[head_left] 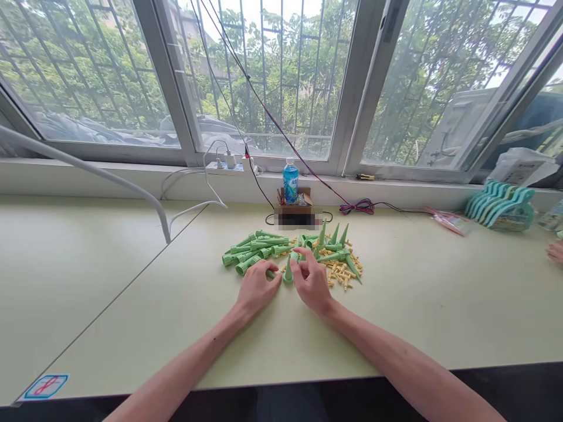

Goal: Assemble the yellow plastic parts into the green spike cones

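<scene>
My left hand (pixel 260 283) rests low on the table with its fingers curled together. A bit of green plastic shows under those fingers, but most of what they grip is hidden. My right hand (pixel 312 282) has thumb and index finger bent around a green plastic piece (pixel 295 256), partly covered by the fingers. Between both hands a green cone spike (pixel 288 272) stands upright on its round base. Behind my left hand lie several green tubular spikes (pixel 246 256) in a heap. Beyond my right hand are upright green cones (pixel 335 234) and many small yellow plastic connectors (pixel 339 272).
At the back stand a blue-liquid bottle (pixel 291 181) and an open cardboard box (pixel 303 202). A coiled red-black cable (pixel 357 206), teal hangers (pixel 501 205) and a white power strip (pixel 226 167) line the window side. Another person's hand (pixel 555 251) shows at the right edge.
</scene>
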{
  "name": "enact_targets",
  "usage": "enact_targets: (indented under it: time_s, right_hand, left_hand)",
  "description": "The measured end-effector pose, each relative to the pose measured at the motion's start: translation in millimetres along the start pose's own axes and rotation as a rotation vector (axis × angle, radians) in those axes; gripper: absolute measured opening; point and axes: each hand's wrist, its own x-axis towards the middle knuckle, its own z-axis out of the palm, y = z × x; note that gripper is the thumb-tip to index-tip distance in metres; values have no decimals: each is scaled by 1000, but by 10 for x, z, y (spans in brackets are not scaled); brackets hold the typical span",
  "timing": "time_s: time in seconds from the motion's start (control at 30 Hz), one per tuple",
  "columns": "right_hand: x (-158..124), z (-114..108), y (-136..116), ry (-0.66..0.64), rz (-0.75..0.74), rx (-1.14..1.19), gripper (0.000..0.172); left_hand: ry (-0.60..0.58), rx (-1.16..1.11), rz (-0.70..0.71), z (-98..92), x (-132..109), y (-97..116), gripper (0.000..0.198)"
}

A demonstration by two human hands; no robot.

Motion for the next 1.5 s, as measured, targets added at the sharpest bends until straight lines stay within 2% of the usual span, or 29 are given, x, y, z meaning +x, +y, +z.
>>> enact_targets:
  time_s: [0.27, 0.7, 0.9, 1.07, 1.3, 1.5]
  right_hand:
    - [1, 4, -8, 5, 16, -6, 26]
    - [3, -15, 3, -3, 27, -1, 24]
    - [3, -12, -10, 15, 24, -1, 24]
    - [-2, -17, -41, 37, 26, 25, 24]
    - [-1, -37, -63, 61, 11, 36, 27]
    - [-2, -52, -62, 31, -43, 28, 35]
  left_hand:
    - [-22, 34, -15, -13, 19, -7, 17]
    - [-17, 47, 51, 6, 3, -10, 22]
    - [46, -22, 84, 1, -15, 3, 21]
    - [164, -147, 133, -36, -47, 86, 21]
    - [299, -260, 265, -81, -78, 142, 16]
    - [338, -281, 370, -92, -97, 157, 13]
